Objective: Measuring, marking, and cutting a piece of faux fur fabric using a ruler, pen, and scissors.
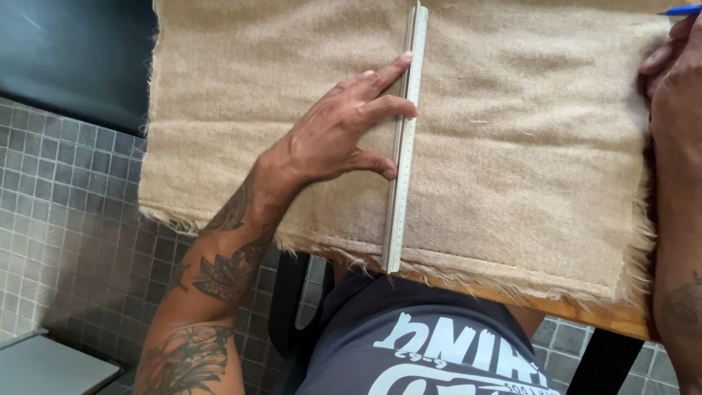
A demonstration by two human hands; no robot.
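Grey mosaic floor tiles (66, 219) show below a wooden surface (585, 311), whose near edge peeks out under a beige fleecy fabric (526, 161) with frayed margins. On that fabric lies a long pale ruler (404, 146), running from the near edge away to the far edge. Spread flat, fingers apart, the left hand (336, 139) presses on the ruler from its left side, fingertips touching it. Farther right, the right hand (673, 80) rests at the fabric's edge beside a blue pen (684, 10); whether it grips the pen cannot be told.

Pale ruler (404, 146) flat across beige fabric (526, 139)
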